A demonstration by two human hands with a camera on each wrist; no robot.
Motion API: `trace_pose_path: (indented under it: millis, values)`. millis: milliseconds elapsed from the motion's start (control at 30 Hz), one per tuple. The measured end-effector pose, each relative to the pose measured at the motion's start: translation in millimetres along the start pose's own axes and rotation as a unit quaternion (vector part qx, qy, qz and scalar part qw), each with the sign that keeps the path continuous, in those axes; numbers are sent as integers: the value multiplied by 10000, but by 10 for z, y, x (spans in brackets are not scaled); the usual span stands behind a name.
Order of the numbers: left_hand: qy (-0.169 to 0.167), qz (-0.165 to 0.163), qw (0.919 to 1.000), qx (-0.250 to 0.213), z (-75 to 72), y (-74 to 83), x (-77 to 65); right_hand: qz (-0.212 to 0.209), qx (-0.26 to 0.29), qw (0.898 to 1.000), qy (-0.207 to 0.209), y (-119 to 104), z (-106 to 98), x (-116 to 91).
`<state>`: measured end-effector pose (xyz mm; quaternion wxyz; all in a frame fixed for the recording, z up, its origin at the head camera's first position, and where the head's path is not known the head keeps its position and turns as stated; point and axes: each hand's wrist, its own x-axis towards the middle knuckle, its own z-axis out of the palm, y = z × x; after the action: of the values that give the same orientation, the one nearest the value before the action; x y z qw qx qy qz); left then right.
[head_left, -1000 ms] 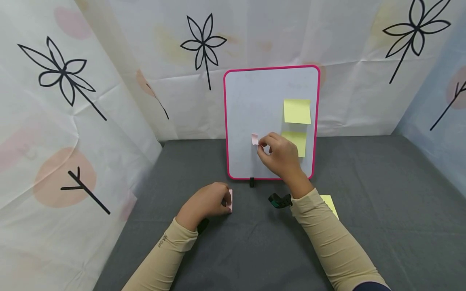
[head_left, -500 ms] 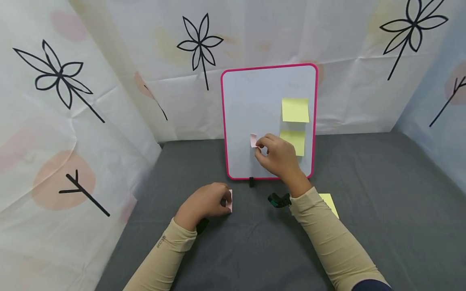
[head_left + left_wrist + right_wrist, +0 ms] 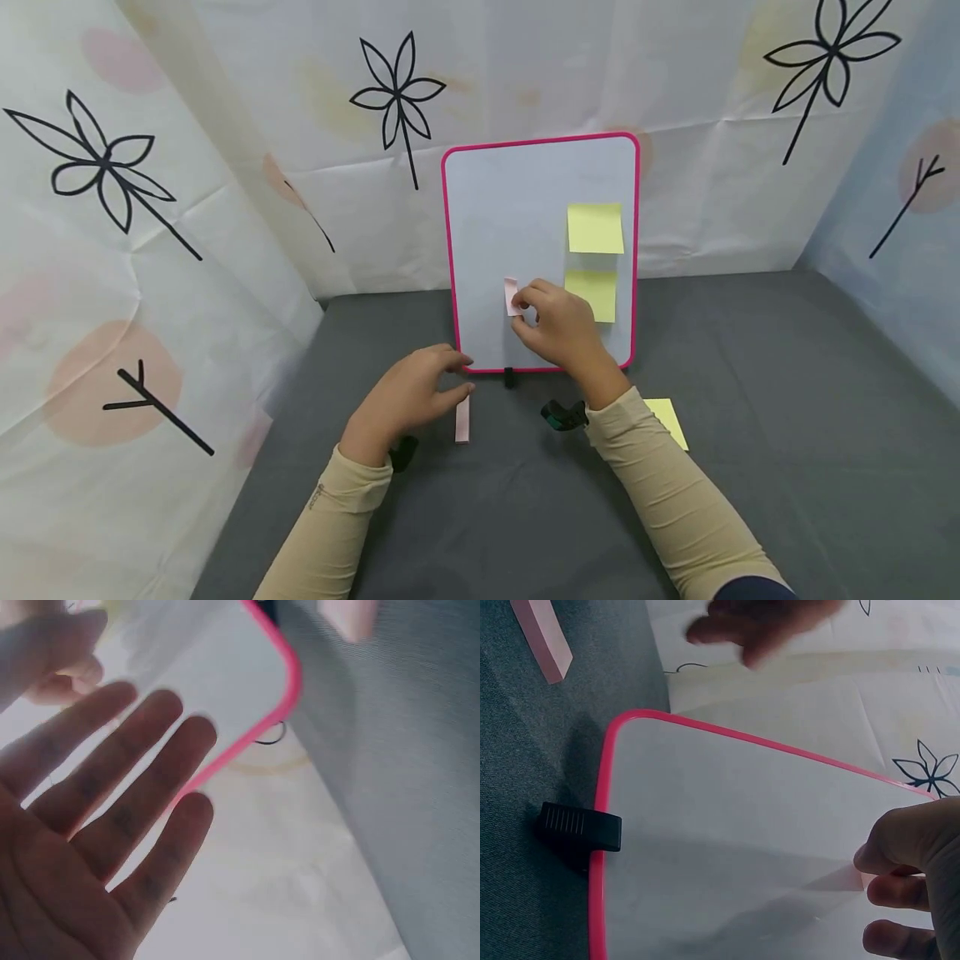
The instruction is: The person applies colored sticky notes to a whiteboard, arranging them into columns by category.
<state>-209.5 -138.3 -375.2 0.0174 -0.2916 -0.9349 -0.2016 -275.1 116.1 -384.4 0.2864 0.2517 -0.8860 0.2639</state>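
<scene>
My right hand (image 3: 558,325) pinches a narrow pink sticky note (image 3: 512,296) between thumb and fingertips, in front of the middle of a pink-framed whiteboard (image 3: 510,208). In the right wrist view the note is mostly hidden by the fingers. My left hand (image 3: 408,392) holds nothing and hovers near the board's lower left corner. Its fingers are straight and spread in the left wrist view. Just below it, a thick pink sticky note pad (image 3: 462,421) lies on the grey table.
Two yellow sticky notes, an upper one (image 3: 595,227) and a lower one (image 3: 603,296), are on the board's right side. Another yellow piece (image 3: 667,421) lies on the table, partly behind my right sleeve. A black foot (image 3: 509,377) supports the board's bottom edge.
My left hand has let go of the pink pad and lifted up toward the board, fingers opening. The right hand has slid slightly downward with the pink sticky note. The head view has shifted a little.
</scene>
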Motion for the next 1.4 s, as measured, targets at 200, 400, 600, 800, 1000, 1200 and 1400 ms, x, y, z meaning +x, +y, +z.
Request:
trace_pose_path:
  millis: [200,400,600,800,1000,1200,1400]
  values:
    - [878,121,9961,43,-150,90,217,-1,-2,10000,-41,-25,-5,18]
    - [1598,51,9869,234,-84,148,466,-103,-14,9999,26,-16,22,-4]
    - [1429,-336,9885,348,30,197,670,-159,-54,9999,40,-8,10,9]
    - [1087,-736,9911,223,104,214,770,-172,-44,9998,4,-35,5,-20]
    - [956,-803,9921,116,183,199,816,-200,-62,9997,80,-34,16,-32]
    - [1018,-770,9917,157,236,174,858,-218,-41,9996,167,-28,19,-15]
    - [968,-792,9919,205,259,155,819,-197,-110,9997,-19,-48,16,-23]
